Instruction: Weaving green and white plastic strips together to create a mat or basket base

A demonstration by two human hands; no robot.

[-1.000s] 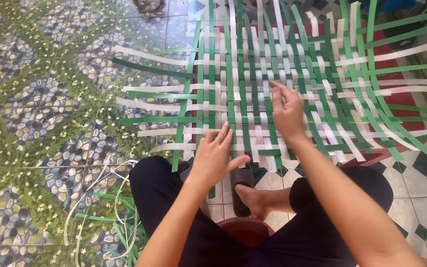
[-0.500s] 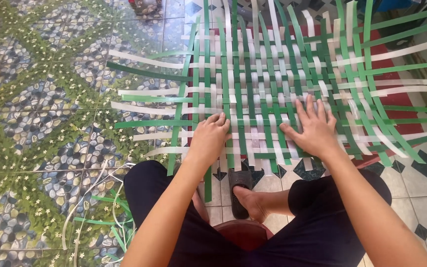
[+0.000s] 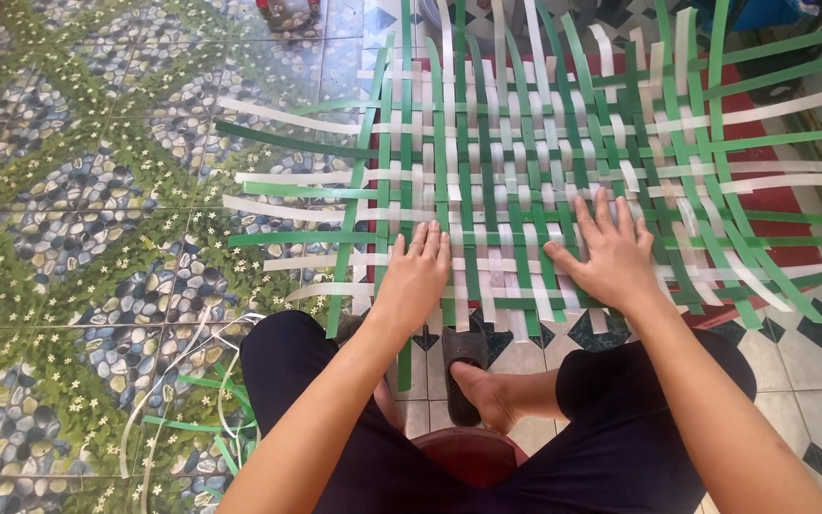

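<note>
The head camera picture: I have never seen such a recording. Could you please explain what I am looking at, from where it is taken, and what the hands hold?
The camera sits on a person's head and looks down, so you see their own arms and knees. The person sits on a red stool over a tiled floor. In front lies a mat of woven green and white strips. The left hand and the right hand both press flat on it, fingers open, gripping nothing. One foot in a dark sandal reaches toward the mat's near edge. Loose spare strips lie at the left.

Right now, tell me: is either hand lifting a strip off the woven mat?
No. The left hand and right hand both lie flat, palms down, on the woven mat.
</note>
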